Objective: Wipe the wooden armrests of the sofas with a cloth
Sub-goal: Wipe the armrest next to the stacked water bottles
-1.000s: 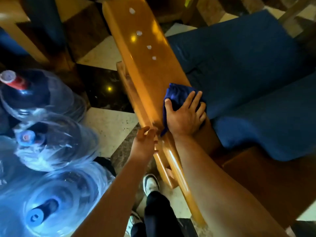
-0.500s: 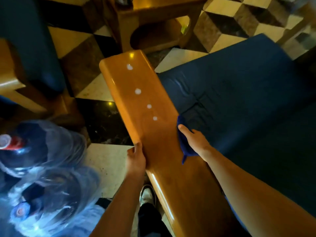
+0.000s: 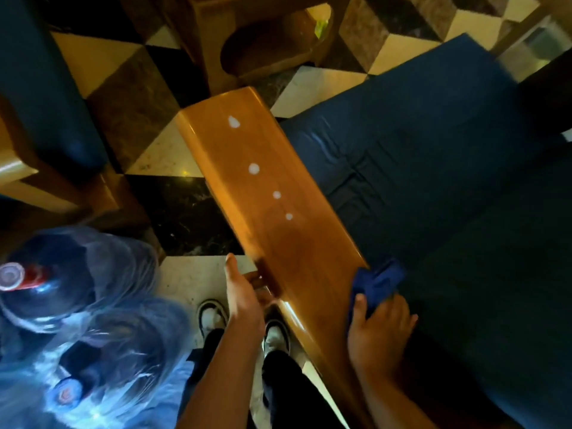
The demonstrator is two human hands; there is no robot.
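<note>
Checkered floor [image 3: 167,156], armrest [image 3: 278,239] | right hand [image 3: 380,332] grips cloth [image 3: 379,278] at inner edge | left hand [image 3: 243,294] at outer side, grip unclear | I'd press flat, sweep through white spots [image 3: 253,169]

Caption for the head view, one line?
Right hand holds a blue cloth against the wooden armrest edge beside the cushion; left hand at its outer edge.

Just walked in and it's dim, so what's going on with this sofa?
A person is wiping a glossy wooden sofa armrest. Their right hand holds a blue cloth against its cushion-side edge; the left hand is at the opposite edge. Four white spots farther along the top are not yet wiped.
</note>
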